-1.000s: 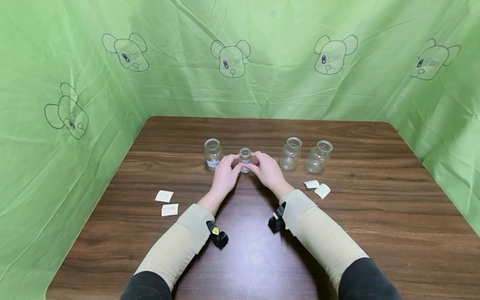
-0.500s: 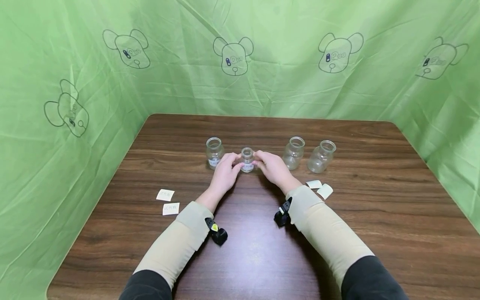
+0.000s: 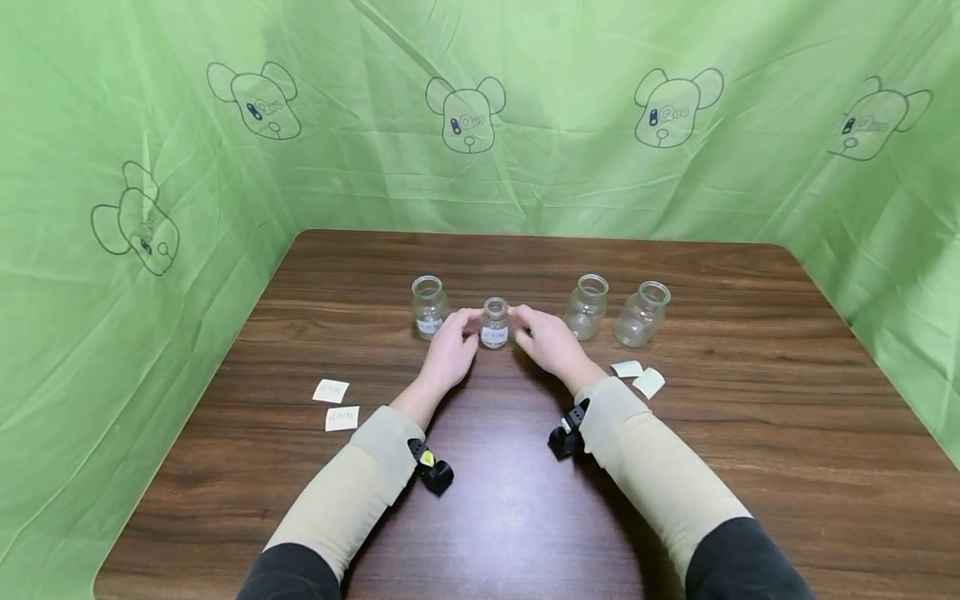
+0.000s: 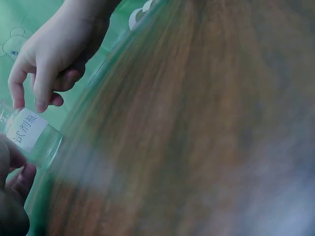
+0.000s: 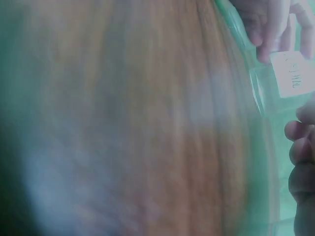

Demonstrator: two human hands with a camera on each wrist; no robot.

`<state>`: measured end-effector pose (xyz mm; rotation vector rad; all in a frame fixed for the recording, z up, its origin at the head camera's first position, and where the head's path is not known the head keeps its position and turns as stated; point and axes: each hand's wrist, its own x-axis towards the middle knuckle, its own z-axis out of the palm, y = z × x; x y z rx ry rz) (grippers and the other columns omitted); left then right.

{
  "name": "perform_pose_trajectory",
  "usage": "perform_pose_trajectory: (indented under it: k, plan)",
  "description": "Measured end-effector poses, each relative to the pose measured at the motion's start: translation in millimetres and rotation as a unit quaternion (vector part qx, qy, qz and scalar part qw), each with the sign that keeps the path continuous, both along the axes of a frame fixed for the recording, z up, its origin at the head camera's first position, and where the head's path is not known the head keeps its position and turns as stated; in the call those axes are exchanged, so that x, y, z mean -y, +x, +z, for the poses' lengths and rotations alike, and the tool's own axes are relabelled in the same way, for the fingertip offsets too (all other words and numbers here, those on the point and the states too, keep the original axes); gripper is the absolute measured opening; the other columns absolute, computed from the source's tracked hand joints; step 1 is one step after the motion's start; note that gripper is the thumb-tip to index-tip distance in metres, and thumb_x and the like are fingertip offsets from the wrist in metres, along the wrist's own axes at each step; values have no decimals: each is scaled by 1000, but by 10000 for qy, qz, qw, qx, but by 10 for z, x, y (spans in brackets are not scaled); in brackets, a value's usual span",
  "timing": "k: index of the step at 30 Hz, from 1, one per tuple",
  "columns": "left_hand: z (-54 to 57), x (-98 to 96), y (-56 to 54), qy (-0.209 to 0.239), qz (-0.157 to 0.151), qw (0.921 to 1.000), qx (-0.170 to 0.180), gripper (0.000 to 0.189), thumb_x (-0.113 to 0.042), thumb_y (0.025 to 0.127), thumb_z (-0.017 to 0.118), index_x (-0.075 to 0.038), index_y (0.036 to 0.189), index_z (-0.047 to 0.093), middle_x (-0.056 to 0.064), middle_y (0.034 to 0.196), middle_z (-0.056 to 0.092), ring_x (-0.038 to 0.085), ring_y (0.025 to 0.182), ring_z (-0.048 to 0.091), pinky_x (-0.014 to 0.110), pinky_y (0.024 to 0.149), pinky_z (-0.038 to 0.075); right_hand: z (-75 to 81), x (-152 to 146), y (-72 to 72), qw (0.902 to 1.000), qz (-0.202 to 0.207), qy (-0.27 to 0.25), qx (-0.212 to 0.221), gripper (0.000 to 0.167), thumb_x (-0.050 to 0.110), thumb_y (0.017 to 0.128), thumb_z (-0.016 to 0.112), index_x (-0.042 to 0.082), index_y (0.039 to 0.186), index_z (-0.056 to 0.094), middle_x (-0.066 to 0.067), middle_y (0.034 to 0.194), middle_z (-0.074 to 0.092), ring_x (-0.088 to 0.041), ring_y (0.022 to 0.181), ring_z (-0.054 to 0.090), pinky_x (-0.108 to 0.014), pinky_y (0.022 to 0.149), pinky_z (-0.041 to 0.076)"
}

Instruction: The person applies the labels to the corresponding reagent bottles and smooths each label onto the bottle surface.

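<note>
A small clear glass jar (image 3: 495,309) stands upright mid-table, its front bearing a white label (image 3: 494,337) with handwriting. On its left side is my left hand (image 3: 450,350), index fingertip at the glass and thumb off the label. My right hand (image 3: 553,343) mirrors this from the right, index finger reaching the jar and thumb drawn back. The left wrist view has the label (image 4: 27,130) flat on the glass, with right-hand fingertips (image 4: 41,105) at its edge. In the right wrist view, fingers of the left hand (image 5: 275,24) meet the jar from above.
Behind my left hand stands a larger labelled jar (image 3: 428,300). Two larger unlabelled jars (image 3: 586,308) (image 3: 642,315) are at the right. Paper labels with writing (image 3: 342,418) lie at left; two pale paper pieces (image 3: 648,382) lie near my right sleeve. Green cloth (image 3: 555,183) surrounds the table.
Both thumbs have come away from the small jar's label, which now shows fully. My right hand has shifted slightly right. The other jars and papers stay put on the table.
</note>
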<state>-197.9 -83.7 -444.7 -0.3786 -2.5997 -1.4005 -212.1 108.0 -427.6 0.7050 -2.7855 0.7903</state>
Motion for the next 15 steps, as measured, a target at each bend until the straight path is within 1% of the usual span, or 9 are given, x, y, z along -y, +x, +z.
perform_pose_trajectory:
  k: [3, 5, 6, 8, 13, 14, 15]
  plan:
    - [-16, -9, 6, 165, -93, 9995, 259, 50, 4, 79, 59, -12, 126, 51, 12, 116, 57, 23, 95, 61, 33, 83, 49, -38, 29, 27, 9997, -26, -160, 199, 40, 19, 86, 64, 9, 123, 52, -7, 87, 66, -23, 76, 61, -40, 72, 48]
    - [-29, -11, 4, 215, -108, 9993, 278, 51, 2, 79, 63, -12, 126, 49, 13, 114, 57, 23, 93, 62, 33, 82, 49, -68, 58, 39, 9993, -44, -264, 257, 46, 25, 85, 68, 10, 124, 49, -3, 75, 61, -20, 67, 57, -38, 64, 46]
    - [-31, -11, 4, 200, -90, 9994, 260, 51, 0, 79, 65, -12, 126, 49, 13, 113, 57, 23, 92, 62, 33, 81, 49, -76, 73, 45, 9992, -50, -295, 281, 49, 28, 84, 69, 11, 124, 47, -2, 73, 60, -19, 66, 56, -38, 63, 46]
    - [-25, -10, 5, 159, -53, 9996, 231, 49, -3, 81, 67, -12, 126, 49, 13, 112, 57, 23, 90, 62, 33, 80, 50, -85, 100, 48, 9990, -90, -338, 265, 51, 30, 84, 71, 12, 125, 46, -4, 75, 61, -20, 67, 57, -39, 63, 45]
    - [-10, -2, -1, 0, -25, 9999, 138, 46, -5, 83, 68, -12, 124, 51, 13, 111, 60, 21, 83, 63, 33, 76, 50, -90, 113, 35, 9998, -139, -171, 10, 46, 30, 84, 71, 14, 121, 48, -9, 89, 68, -23, 76, 62, -43, 70, 47]
    - [-7, 0, -3, -5, -39, 9999, 137, 46, -6, 83, 68, -12, 124, 51, 13, 111, 60, 21, 82, 63, 32, 76, 50, -86, 108, 34, 9998, -129, -135, -37, 45, 29, 84, 71, 14, 120, 49, -9, 91, 68, -23, 77, 62, -43, 71, 48]
    - [-5, 3, -5, -2, -56, 9999, 151, 45, -6, 82, 69, -12, 124, 51, 12, 110, 60, 20, 82, 63, 32, 75, 50, -82, 103, 33, 9999, -113, -102, -57, 44, 29, 84, 70, 14, 119, 49, -9, 89, 68, -23, 75, 62, -43, 71, 48]
